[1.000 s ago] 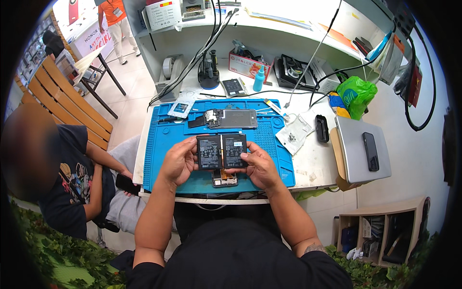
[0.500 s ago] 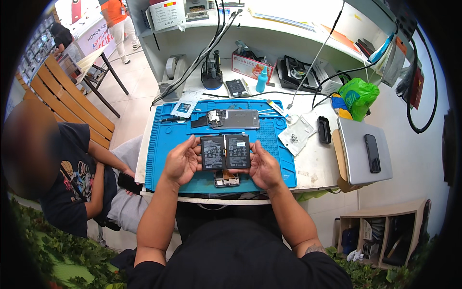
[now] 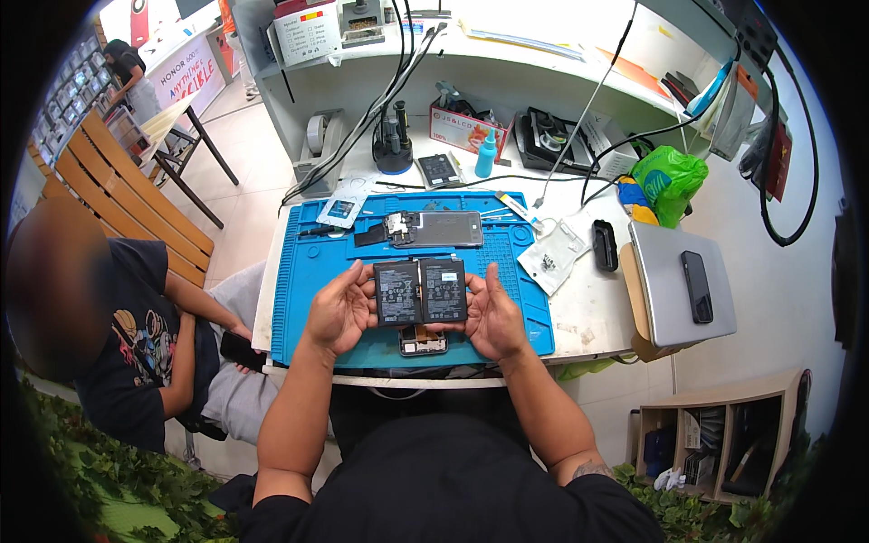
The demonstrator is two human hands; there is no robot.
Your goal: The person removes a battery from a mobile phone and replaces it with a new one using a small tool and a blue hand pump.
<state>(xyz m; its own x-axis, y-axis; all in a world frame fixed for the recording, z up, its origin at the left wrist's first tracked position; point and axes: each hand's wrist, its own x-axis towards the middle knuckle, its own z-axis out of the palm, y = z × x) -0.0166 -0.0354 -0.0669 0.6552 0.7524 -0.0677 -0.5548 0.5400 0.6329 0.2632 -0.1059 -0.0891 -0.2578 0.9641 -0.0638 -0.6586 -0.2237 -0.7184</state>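
Your blue mat (image 3: 308,267) lies flat, moulded with grids and shallow troughs. Above its near half, your left hand (image 3: 340,310) and right hand (image 3: 496,317) grip opposite edges of a flat, matte-black battery pair (image 3: 414,294), two rectangular blocks. An opened phone (image 3: 439,228), smooth and grey, crosses the mat's far half. The blocks' pale print seems too fine to read; one bears a white sticker (image 3: 449,277).

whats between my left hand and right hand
In the head view, two flat black batteries, side by side, lie between your left hand and right hand, held above the blue mat.
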